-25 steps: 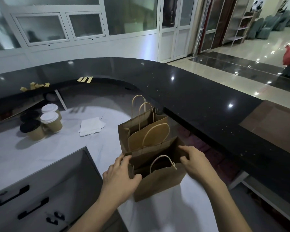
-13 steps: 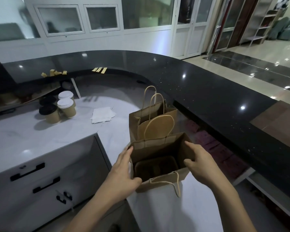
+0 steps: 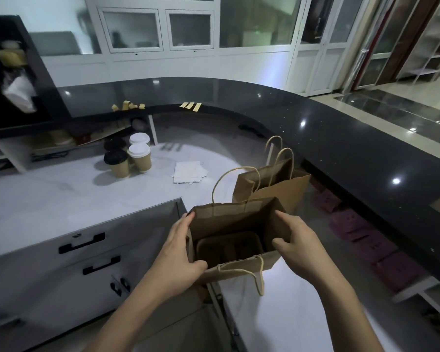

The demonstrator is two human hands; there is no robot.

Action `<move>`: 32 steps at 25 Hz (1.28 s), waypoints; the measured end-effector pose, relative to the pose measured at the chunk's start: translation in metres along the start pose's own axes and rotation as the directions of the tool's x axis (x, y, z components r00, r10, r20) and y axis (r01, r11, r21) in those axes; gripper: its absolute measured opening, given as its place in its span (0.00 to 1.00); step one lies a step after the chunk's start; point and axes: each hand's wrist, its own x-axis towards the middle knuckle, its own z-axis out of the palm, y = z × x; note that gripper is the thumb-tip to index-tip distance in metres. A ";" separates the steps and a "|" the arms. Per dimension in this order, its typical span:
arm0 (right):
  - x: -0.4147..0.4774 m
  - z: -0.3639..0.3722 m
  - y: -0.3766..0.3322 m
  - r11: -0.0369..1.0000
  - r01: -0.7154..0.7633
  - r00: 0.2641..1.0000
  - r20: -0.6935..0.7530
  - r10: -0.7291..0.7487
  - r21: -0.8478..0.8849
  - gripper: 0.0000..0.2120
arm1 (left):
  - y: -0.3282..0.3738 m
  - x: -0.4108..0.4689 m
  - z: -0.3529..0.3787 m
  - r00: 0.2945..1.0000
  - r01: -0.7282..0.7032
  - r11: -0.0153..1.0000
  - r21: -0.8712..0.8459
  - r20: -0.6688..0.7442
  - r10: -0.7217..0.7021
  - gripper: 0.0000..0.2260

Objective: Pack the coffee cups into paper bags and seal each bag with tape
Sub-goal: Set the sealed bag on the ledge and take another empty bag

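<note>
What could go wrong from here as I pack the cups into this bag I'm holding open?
1. The open bag, gripped by the left hand and right hand, seems to sit near a corner of the counter; once released, it may tip off.
2. The coffee cups stand far to the left, so reaching across could jostle the bag.
3. Its front handle droops outward and might snag a wrist or cup.
</note>
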 end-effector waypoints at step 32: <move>0.079 0.282 -0.315 0.945 0.307 0.925 0.269 -0.269 -0.110 0.33 | -0.237 -0.041 -0.309 0.910 0.186 0.971 -0.147 -0.346 -0.227 0.44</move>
